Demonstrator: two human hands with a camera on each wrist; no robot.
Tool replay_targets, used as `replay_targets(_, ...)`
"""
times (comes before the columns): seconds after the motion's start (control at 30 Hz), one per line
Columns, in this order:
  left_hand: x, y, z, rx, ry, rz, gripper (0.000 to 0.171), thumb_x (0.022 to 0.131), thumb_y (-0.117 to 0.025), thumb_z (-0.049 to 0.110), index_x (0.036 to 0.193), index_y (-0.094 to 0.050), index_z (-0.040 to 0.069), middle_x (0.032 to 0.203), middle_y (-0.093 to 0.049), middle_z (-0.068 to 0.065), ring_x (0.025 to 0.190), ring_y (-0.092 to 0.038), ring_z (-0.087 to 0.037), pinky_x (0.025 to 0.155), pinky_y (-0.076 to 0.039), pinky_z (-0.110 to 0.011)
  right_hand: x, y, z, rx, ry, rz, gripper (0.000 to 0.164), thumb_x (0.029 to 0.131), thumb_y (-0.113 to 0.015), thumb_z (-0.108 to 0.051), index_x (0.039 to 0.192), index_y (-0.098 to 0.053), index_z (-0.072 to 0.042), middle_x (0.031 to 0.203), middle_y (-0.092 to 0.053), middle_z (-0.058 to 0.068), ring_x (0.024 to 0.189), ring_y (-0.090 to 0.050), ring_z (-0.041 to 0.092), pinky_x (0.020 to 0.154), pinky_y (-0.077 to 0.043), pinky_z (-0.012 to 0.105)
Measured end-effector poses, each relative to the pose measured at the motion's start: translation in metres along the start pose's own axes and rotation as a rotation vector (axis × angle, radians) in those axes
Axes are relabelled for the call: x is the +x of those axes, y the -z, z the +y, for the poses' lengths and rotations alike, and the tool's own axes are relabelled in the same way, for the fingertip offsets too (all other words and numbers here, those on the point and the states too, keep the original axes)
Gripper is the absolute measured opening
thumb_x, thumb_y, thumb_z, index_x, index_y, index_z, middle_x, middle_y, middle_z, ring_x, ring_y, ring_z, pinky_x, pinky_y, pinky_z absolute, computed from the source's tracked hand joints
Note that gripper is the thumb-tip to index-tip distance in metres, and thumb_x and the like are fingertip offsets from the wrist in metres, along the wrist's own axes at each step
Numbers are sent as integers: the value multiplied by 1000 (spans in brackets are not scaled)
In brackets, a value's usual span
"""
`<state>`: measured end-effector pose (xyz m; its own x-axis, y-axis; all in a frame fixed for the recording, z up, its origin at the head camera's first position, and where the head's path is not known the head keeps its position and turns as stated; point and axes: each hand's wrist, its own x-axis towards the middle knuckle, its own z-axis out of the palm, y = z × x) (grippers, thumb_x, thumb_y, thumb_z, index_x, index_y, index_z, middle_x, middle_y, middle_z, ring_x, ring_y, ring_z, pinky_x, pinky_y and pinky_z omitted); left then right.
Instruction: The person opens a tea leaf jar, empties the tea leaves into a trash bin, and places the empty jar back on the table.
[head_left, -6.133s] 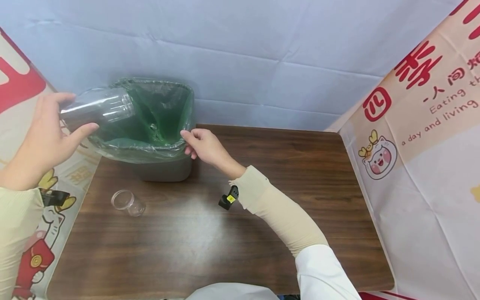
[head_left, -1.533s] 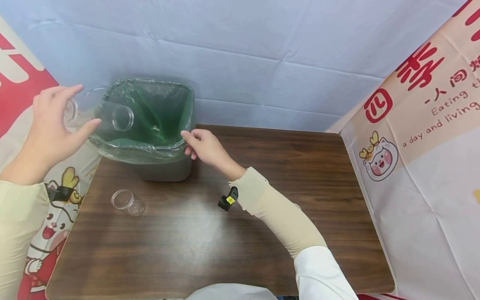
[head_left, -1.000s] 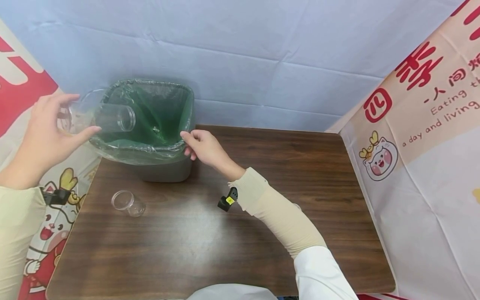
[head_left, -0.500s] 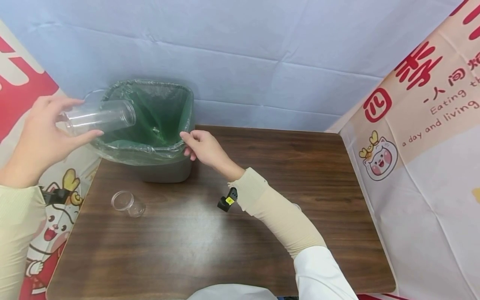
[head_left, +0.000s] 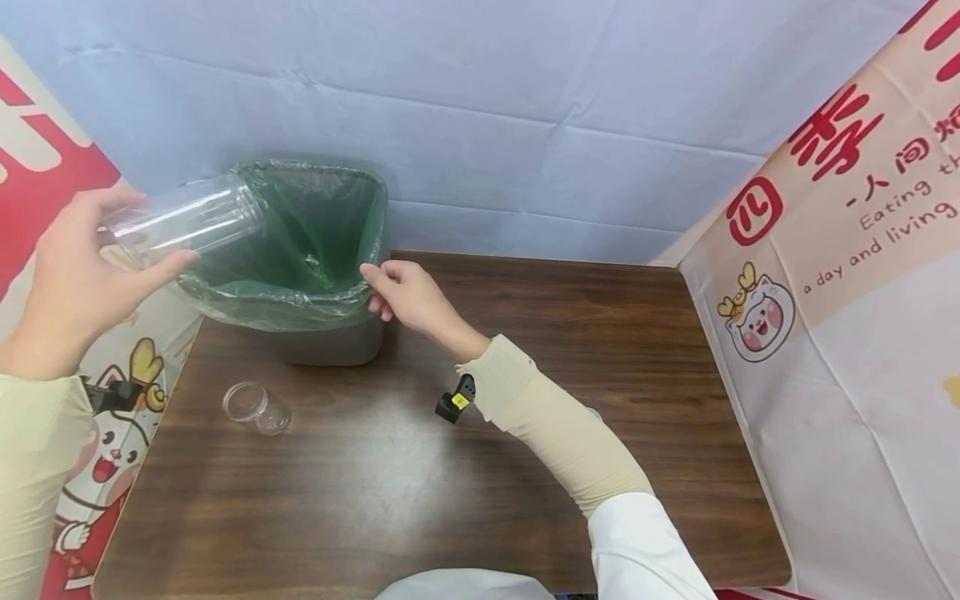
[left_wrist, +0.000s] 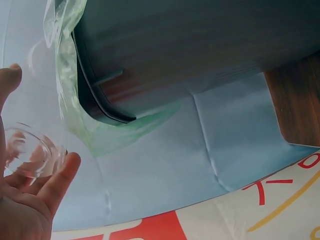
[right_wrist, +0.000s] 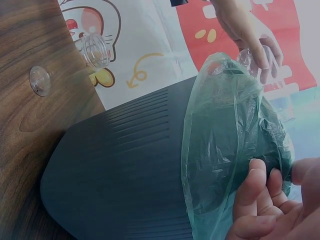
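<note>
My left hand point(head_left: 90, 267) grips a clear plastic jar point(head_left: 191, 217), fingers above and thumb below. The jar lies tilted across the left rim of a dark bin point(head_left: 330, 342), its ridged end over the opening. Part of the jar also shows between the fingers in the left wrist view. A thin green bin bag point(head_left: 300, 308) lines the bin and folds over its rim. At the rim's front right corner, my right hand point(head_left: 412, 296) pinches the bag's edge between thumb and forefinger. A close view of these fingers point(right_wrist: 255, 185) against the bag comes from the right wrist.
Another clear jar point(head_left: 258, 408) stands upright on the brown wooden table point(head_left: 540, 350), in front of the bin. A pale cloth backdrop point(head_left: 487, 125) hangs behind, with printed banners point(head_left: 840, 275) at both sides. Something small and pale point(head_left: 595, 412) is mostly hidden behind the right sleeve.
My left hand has turned and shifted the held jar slightly, and it has drawn a little to the left over the last half second. The right hand stays in place on the bag.
</note>
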<state>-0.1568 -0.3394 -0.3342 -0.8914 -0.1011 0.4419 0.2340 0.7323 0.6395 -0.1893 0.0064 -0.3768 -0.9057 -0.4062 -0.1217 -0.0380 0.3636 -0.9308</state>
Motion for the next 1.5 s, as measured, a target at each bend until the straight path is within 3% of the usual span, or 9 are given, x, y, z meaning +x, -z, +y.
replay_targets(0.23,-3,-1,8,-86,53,17,69,76,-86,9,137,-55,20,116,-49,23,111,-48,5,99,-40,-11,0,0,1,7,-4,2,43,106,-52,-42,80,-59,-9,79,-69,9,65,-61,19,63,-44,27)
replay_targets(0.4,-5,-2,12,-178,92,33,70,77,-84,4,137,-52,18,118,-52,15,109,-54,0,94,-44,-11,2,0,3,-1,-16,-9,44,106,-51,-45,82,-60,-9,86,-70,17,64,-61,19,64,-44,26)
replay_targets(0.57,-7,-5,10,-170,-7,77,76,73,-84,-1,142,-56,14,118,-49,19,112,-51,2,89,-45,-7,2,2,3,4,-25,-19,44,106,-51,-45,84,-60,-8,89,-70,20,67,-62,22,63,-44,27)
replay_targets(0.7,-8,-7,9,-143,-47,92,79,71,-82,-2,144,-58,17,117,-44,21,114,-47,3,91,-45,-8,2,4,2,2,-31,-18,42,106,-53,-44,84,-60,-9,82,-69,12,67,-61,21,59,-41,27)
replay_targets(0.8,-9,-8,9,-164,-12,88,80,72,-81,-3,144,-58,22,118,-42,19,115,-46,2,91,-47,-10,3,4,2,-12,-35,-18,42,106,-53,-45,85,-60,-9,79,-68,6,67,-62,21,56,-38,27)
replay_targets(0.9,-10,-8,10,-154,-26,103,80,71,-82,-1,143,-59,23,117,-44,21,118,-42,1,94,-45,-10,3,5,3,-13,-36,-17,42,106,-53,-45,85,-60,-9,81,-69,8,67,-62,21,56,-38,27)
replay_targets(1.13,-15,-8,16,-287,1,84,79,73,-78,-8,145,-56,16,125,-46,7,108,-56,-5,84,-49,-8,2,7,4,16,-40,-24,43,105,-53,-46,86,-61,-8,86,-70,14,68,-62,22,63,-43,27)
replay_targets(1.27,-19,-9,18,-260,33,94,73,75,-79,-3,141,-57,18,125,-52,7,105,-56,-5,85,-47,-10,1,8,6,21,-28,-25,46,105,-51,-48,87,-61,-7,84,-70,13,67,-62,21,65,-46,27)
replay_targets(1.5,-25,-10,17,-280,70,106,71,76,-77,-4,139,-50,14,124,-57,6,105,-59,-8,86,-48,-12,1,13,11,99,-35,2,49,107,-48,-46,88,-61,-3,75,-66,6,61,-60,15,77,-56,41)
